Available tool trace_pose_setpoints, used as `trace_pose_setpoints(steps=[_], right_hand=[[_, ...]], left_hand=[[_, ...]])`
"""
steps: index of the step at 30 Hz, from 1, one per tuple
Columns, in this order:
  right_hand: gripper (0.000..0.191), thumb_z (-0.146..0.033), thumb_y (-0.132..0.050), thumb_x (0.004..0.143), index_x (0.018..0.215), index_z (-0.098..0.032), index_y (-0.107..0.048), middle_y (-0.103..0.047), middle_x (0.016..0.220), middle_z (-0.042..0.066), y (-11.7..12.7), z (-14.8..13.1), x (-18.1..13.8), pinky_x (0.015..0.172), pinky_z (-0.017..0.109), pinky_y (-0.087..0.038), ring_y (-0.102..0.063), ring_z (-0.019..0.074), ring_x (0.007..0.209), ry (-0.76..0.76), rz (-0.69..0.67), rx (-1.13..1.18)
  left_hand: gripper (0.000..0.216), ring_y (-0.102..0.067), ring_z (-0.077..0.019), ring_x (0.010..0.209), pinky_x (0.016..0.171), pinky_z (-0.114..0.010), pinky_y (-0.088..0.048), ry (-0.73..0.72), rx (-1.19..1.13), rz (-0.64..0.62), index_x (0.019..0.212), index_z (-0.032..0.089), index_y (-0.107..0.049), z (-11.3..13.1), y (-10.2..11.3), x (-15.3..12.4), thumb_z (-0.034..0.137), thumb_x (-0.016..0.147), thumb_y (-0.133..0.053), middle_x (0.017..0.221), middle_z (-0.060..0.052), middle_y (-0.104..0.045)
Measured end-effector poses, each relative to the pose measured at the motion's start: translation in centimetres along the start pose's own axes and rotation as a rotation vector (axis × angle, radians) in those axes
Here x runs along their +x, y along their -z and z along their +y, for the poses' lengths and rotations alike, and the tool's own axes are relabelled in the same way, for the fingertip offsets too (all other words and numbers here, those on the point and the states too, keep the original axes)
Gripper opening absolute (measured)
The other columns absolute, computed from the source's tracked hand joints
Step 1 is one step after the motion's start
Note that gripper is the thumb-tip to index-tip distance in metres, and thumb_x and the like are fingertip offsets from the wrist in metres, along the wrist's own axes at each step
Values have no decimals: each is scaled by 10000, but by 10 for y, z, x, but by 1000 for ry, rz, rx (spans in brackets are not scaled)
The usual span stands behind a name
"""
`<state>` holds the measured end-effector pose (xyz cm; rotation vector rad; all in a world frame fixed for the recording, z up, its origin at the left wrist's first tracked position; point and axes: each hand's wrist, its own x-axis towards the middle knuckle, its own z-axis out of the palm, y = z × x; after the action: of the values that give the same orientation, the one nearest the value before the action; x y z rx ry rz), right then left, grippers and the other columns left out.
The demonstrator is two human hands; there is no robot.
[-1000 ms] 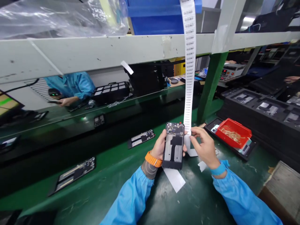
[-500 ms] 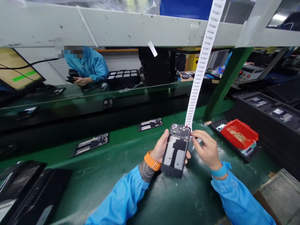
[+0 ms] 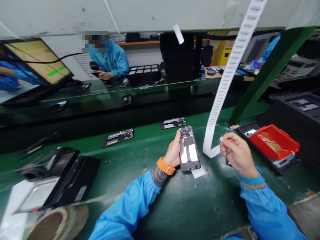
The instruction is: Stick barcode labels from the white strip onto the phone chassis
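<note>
My left hand, with an orange band at the wrist, grips an opened phone by its left side. The phone's circuit board shows at the top and pale metal below. A long strip of barcode labels hangs down from above; its blank lower end bends towards my right hand. That hand is closed in a pinch, with a bit of white at the fingertips that looks like the strip's end. Under the phone's bottom edge a white paper piece lies on the green bench.
Two more opened phones lie behind my left hand. On the right stands a red tray of rubber bands. A green post slants up at the right. A tape roll is at lower left. A co-worker sits opposite.
My right hand has moved right, away from the phone, and the strip's lower end has bent towards it. The phone has tilted in my left hand. The whole view has shifted.
</note>
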<state>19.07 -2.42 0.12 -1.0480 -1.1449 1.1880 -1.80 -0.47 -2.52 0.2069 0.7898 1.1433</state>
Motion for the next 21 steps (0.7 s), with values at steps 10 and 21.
trace_pose_setpoints(steps=[10,21], right_hand=[[326,-451,-744,738,712,-183,-561,-500,470,-69,-101,22,-50,379,188,-344,-433,71,392,-353,-398,-62],[200,-342,-662,817,706,-208,-562,-525,564,-43,-102,22,-52,501,243,-414,-491,115,511,-34,-369,-493]], left_hand=[[343,-243,-71,347,386,-205,-184,-120,-141,-292,824,190,-547,-1,11,2,376,1014,-332,475,70,-239],[332,-207,-82,370,401,-217,-194,-84,-172,-330,783,201,-482,-7,12,3,349,1023,-307,498,62,-238]])
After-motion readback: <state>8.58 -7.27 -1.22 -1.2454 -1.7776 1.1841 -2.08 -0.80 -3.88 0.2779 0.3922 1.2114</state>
